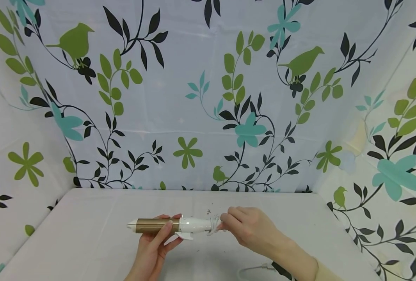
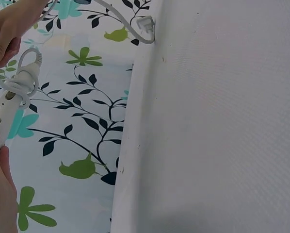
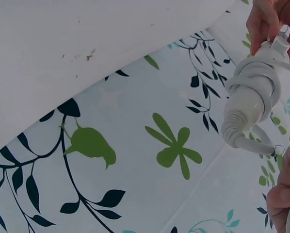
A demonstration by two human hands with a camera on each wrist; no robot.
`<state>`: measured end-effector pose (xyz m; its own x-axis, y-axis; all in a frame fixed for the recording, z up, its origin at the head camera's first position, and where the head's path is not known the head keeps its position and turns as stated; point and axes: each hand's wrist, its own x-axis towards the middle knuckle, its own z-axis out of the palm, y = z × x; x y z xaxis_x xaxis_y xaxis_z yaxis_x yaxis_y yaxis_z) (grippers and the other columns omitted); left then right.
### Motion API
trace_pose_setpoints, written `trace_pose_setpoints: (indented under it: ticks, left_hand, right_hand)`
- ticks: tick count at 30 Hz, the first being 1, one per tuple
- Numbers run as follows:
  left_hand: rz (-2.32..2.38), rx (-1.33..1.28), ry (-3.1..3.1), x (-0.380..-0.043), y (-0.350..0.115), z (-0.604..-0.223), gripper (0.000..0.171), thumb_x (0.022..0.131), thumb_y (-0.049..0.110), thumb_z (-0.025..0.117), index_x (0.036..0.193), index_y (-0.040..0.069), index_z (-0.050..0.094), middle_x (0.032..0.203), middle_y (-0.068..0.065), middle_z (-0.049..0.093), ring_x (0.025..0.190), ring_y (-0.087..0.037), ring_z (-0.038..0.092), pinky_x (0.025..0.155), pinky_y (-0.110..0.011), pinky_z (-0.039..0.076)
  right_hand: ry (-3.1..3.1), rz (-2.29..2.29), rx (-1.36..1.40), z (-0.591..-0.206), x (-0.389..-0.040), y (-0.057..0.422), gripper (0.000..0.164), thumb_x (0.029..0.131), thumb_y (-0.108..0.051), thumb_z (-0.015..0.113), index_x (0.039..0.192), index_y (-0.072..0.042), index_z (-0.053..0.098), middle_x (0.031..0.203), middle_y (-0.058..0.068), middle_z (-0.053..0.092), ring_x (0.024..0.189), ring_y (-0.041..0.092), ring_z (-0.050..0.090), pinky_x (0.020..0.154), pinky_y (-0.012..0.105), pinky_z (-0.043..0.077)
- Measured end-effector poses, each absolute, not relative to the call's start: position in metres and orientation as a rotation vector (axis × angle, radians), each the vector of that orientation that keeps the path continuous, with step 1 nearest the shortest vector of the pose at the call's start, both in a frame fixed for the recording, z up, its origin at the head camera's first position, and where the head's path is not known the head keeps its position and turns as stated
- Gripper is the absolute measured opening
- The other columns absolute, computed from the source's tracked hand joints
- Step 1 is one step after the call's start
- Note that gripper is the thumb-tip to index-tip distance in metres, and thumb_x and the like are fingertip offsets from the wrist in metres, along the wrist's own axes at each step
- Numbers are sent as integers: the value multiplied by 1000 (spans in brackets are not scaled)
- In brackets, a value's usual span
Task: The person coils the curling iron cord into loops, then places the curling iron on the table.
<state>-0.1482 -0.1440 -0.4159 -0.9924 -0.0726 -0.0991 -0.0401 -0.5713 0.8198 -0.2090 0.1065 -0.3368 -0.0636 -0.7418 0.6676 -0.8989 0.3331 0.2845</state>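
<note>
the left hand (image 1: 154,242) gripped a curling iron (image 1: 185,224) as the right hand (image 1: 247,228) pinched its cord (image 3: 254,80); gentle tension seemed best.

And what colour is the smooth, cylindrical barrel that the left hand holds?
The cylindrical barrel is gold-brown, with a slight shine; the head view shows it best.

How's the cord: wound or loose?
Partly wound: the cord loops around the white handle, while an unwound length runs to the plug.
</note>
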Motion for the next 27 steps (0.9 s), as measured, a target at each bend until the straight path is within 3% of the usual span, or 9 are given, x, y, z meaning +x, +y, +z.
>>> trace_pose_setpoints:
  ticks: [6, 14, 23, 27]
  left_hand:
    - [-2782, 170, -1460, -148, -144, -415, 25, 94, 14, 57, 114, 7, 43, 116, -6, 65, 103, -26, 64, 87, -46, 52]
    - [-2793, 123, -1468, -148, -145, -414, 21, 96, 13, 54, 112, 7, 44, 115, -7, 65, 102, -26, 64, 85, -44, 54]
    - [-2787, 96, -1501, -148, -145, -414, 20, 96, 13, 53, 113, 6, 45, 115, -7, 65, 103, -26, 64, 81, -41, 56]
    - [-2788, 109, -1506, -148, -145, -413, 18, 96, 14, 53, 111, 8, 47, 115, -7, 65, 103, -25, 64, 81, -40, 56]
  right_hand:
    - [-1888, 352, 1370, -333, -213, 107, 29, 90, -36, 60, 73, -13, 54, 58, -10, 39, 45, 0, 32, 46, -1, 23]
    - [-1836, 449, 1401, -327, -223, 107, 21, 96, -22, 55, 81, -10, 61, 66, -6, 39, 51, 1, 34, 47, 3, 28]
    - [-2009, 464, 1270, -337, -237, 116, 20, 84, -34, 68, 76, -17, 64, 60, -11, 46, 48, 0, 42, 46, 6, 34]
    - [-1992, 487, 1280, -339, -240, 116, 16, 84, -30, 69, 77, -16, 65, 60, -11, 44, 49, -1, 39, 46, 6, 32]
